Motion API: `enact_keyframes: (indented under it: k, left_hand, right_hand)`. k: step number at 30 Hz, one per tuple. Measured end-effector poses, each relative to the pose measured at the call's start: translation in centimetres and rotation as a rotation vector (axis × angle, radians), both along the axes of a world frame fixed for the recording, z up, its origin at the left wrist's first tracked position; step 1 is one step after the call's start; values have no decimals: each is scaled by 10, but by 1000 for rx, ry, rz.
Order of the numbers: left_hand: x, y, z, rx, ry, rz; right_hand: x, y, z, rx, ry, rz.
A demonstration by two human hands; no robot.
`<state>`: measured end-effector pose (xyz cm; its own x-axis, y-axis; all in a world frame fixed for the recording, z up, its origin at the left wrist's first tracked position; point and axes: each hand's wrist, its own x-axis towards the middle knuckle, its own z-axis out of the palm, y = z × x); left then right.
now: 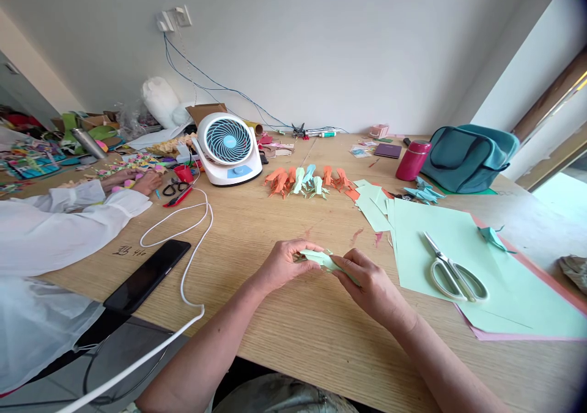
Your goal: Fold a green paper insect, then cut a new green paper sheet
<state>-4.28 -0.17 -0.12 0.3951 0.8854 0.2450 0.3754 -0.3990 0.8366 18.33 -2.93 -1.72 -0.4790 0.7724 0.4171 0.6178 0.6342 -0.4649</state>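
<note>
Both my hands hold a small folded piece of light green paper point(321, 259) just above the wooden table point(284, 321). My left hand point(285, 265) pinches its left end, fingers closed. My right hand point(369, 285) grips the right end, fingers closed over the fold. A row of finished folded paper figures point(307, 182) in orange, green and blue lies farther back on the table. Light green sheets point(458, 248) lie to my right with white-handled scissors point(452, 269) on top.
A white desk fan point(228, 147) stands at the back with its white cable point(192, 260) looping past a black phone point(147, 274). A pink bottle point(413, 159) and teal bag point(468, 156) sit at the right. Another person's white sleeve point(59, 223) and hands point(137, 181) work at the left.
</note>
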Motion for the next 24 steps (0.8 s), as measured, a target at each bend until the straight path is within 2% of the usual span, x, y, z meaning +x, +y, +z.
enact_keyframes:
  k: [7, 18, 24]
  left_hand:
    - [0, -1, 0, 48, 59, -35]
    - [-3, 2, 0, 18, 55, -97]
    - [-5, 6, -4, 231, 84, -121]
  right_hand:
    - [-1, -2, 2, -7, -63, 19]
    - [2, 0, 2, -33, 42, 36]
    - [2, -1, 2, -33, 18, 33]
